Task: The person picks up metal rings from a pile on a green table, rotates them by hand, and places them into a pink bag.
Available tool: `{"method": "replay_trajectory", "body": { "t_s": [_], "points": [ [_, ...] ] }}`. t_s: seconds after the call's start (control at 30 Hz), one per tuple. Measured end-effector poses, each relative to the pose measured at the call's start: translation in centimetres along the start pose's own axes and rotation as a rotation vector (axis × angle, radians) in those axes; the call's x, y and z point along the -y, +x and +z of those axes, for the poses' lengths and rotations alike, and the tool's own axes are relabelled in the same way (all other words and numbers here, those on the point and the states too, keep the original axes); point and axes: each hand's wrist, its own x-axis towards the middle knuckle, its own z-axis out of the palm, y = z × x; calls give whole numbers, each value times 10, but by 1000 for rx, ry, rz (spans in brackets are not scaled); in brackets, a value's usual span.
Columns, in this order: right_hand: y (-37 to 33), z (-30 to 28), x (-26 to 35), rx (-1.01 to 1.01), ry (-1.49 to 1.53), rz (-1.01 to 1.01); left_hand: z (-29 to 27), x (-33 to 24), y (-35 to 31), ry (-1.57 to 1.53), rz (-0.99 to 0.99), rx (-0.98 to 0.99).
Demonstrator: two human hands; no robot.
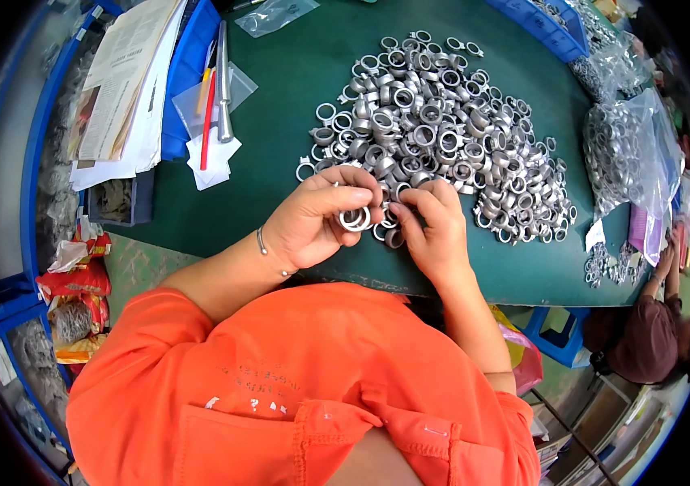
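Note:
Over the near edge of the green table, my left hand (pixel 313 215) is closed on metal rings (pixel 354 219), pinched between thumb and fingers. At least two rings show there, overlapping. My right hand (pixel 436 231) is just to the right, thumb and forefinger brought together close to the left fingertips. What its fingertips hold, if anything, is too small and covered to make out. Directly beyond both hands spreads a big heap of grey metal rings (pixel 442 121), many with a small lug on the rim. A few loose rings lie under and between my hands.
Left on the green table (pixel 280 105) are a blue bin (pixel 179 121) with papers (pixel 122 89), a red pen (pixel 208 121) and a tapered metal rod (pixel 224 89). Bagged rings (pixel 624 154) and a blue tray (pixel 547 24) stand right. A co-worker (pixel 645 332) sits far right.

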Motion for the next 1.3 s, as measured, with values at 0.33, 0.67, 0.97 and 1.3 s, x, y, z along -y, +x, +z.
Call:
{"method": "replay_trajectory", "body": {
  "t_s": [0.33, 0.67, 0.97, 1.3],
  "points": [
    [-4, -24, 14, -5, 64, -258, 20, 8, 6, 502, 1, -28],
    [-15, -18, 20, -46, 870, 311, 16, 19, 7, 955, 449, 55],
    [-16, -16, 13, -111, 946, 103, 21, 17, 6, 694, 202, -35],
    [-11, -23, 33, -131, 205, -182, 14, 18, 8, 164, -260, 56]
  ]
}}
